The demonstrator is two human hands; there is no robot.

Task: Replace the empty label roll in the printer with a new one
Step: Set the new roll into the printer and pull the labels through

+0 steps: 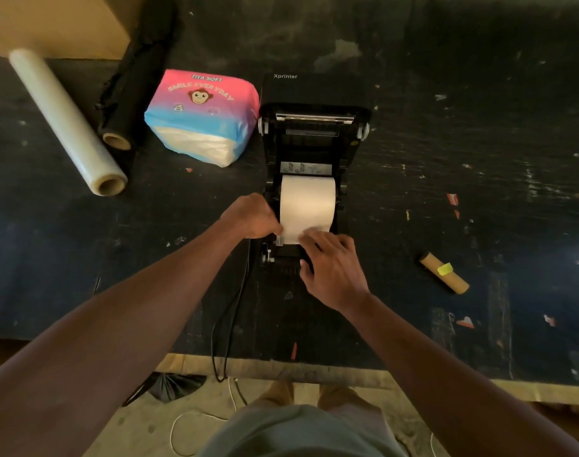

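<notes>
The black printer (314, 133) stands open in the middle of the table, its lid tipped back. A full white label roll (307, 199) sits in its bay, with the loose paper end pulled toward me. My left hand (251, 216) pinches the left edge of that paper end at the printer's front. My right hand (331, 265) presses its fingertips on the right part of the same paper end. The empty brown cardboard core (444, 272), with a yellow sticker on it, lies on the table to the right.
A pink and blue tissue pack (202, 117) sits left of the printer. Further left lie a black film roll (129, 94) and a clear stretch-film roll (67, 120). A cardboard box (60, 21) is at the far left corner. A black cable (228, 324) hangs over the front edge.
</notes>
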